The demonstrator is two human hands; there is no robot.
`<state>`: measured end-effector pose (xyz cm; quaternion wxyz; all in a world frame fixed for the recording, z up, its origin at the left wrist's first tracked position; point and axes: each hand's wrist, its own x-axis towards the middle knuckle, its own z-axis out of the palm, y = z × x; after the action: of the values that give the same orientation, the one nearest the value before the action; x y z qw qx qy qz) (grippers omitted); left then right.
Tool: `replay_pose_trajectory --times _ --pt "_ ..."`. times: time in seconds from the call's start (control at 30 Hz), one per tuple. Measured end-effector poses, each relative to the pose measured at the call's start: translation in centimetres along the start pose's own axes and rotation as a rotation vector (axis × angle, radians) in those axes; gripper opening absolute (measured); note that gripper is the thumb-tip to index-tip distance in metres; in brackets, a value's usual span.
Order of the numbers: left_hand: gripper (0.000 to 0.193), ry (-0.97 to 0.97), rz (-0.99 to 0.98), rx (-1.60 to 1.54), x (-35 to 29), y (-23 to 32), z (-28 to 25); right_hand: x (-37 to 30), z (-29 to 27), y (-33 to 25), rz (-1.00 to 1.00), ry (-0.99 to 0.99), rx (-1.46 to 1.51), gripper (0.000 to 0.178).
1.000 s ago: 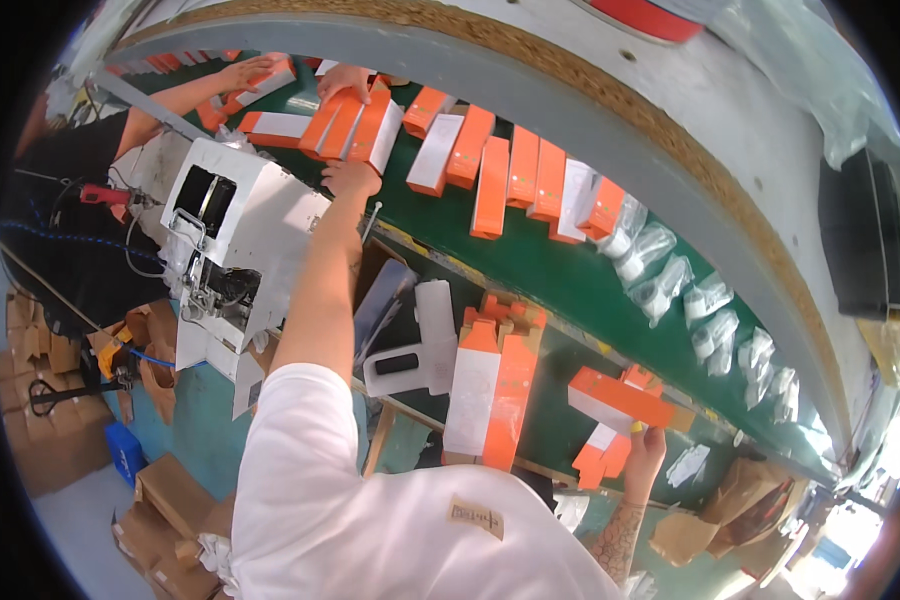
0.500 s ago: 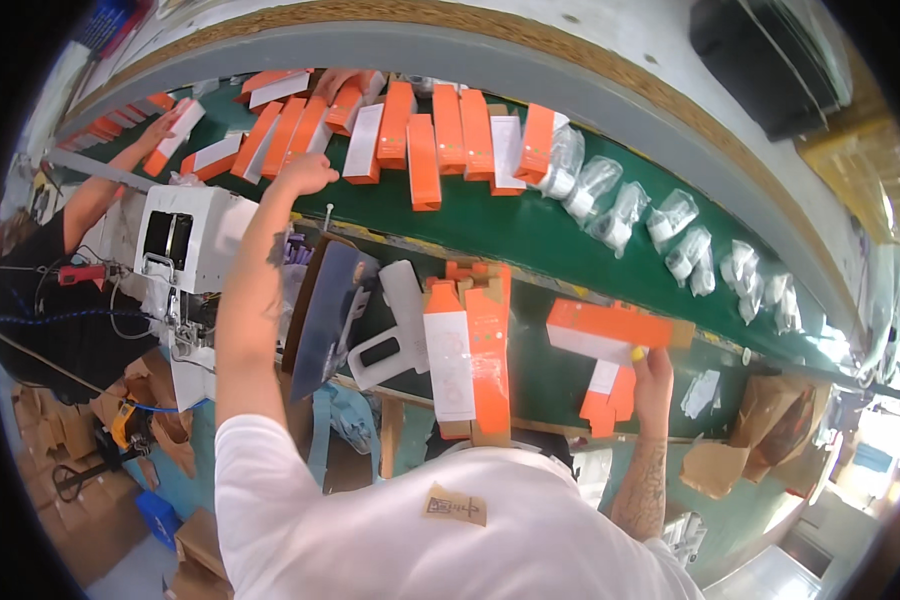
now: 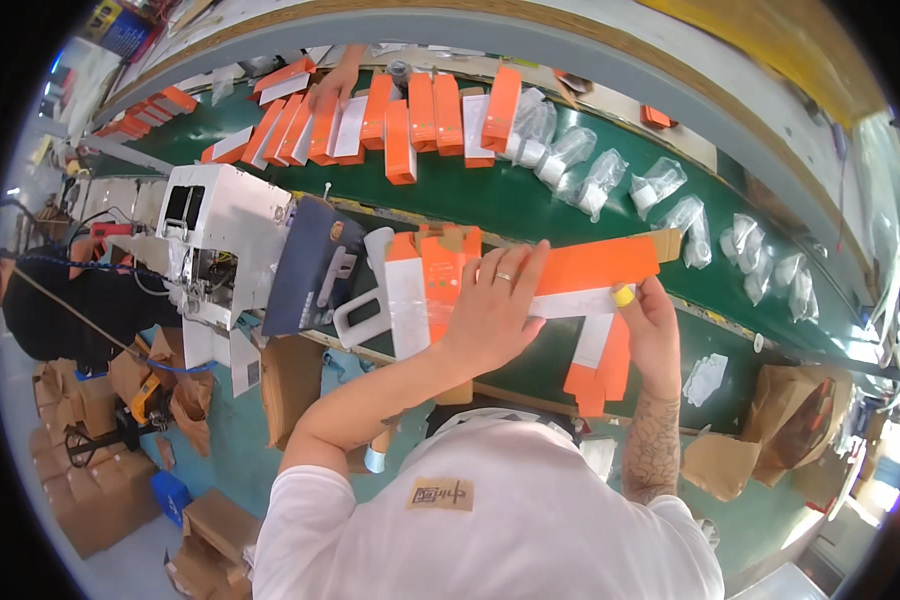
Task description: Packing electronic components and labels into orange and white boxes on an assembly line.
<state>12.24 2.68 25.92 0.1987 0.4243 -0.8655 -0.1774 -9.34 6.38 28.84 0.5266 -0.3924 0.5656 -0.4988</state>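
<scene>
An orange and white folding carton [image 3: 590, 272] lies on its side in front of me, its brown inner flap sticking out at the right end. My right hand [image 3: 652, 325], with a yellow cover on one finger, pinches its lower edge near that end. Over the carton's left end my left hand [image 3: 498, 305], wearing a ring, has its fingers on top and its thumb low, closed on it. Part of that end is hidden by the hand. Just left stand flattened orange cartons [image 3: 438, 270], and more flat cartons [image 3: 600, 365] lie below the held one.
Upright orange cartons [image 3: 422, 112] line the green conveyor belt [image 3: 610, 150], followed by several bagged white items [image 3: 600, 183]. Another person's hand [image 3: 338, 85] reaches among the cartons. A dark blue box [image 3: 315, 265] and a white machine [image 3: 225, 225] stand left; an open brown carton [image 3: 795, 415] is right.
My left hand has come from beside the belt's carton row to the held carton's left end. The carton has tilted, its right end higher. The other person's carton at far left is gone from view.
</scene>
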Motion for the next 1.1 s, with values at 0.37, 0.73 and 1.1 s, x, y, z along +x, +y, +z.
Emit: replay_pose_trajectory --times 0.37,0.73,1.1 --pt "0.073 0.187 -0.441 -0.197 6.7 0.2 14.5 -6.0 -21.2 4.2 -0.106 0.34 0.037 0.025" --pt "0.051 0.428 -0.673 -0.006 15.3 -4.6 20.6 -11.3 -28.6 17.5 0.319 0.298 -0.015 0.022" --pt "0.068 0.021 -0.684 0.027 3.8 9.5 37.5 2.0 -19.4 26.7 0.083 0.164 -0.826 0.07"
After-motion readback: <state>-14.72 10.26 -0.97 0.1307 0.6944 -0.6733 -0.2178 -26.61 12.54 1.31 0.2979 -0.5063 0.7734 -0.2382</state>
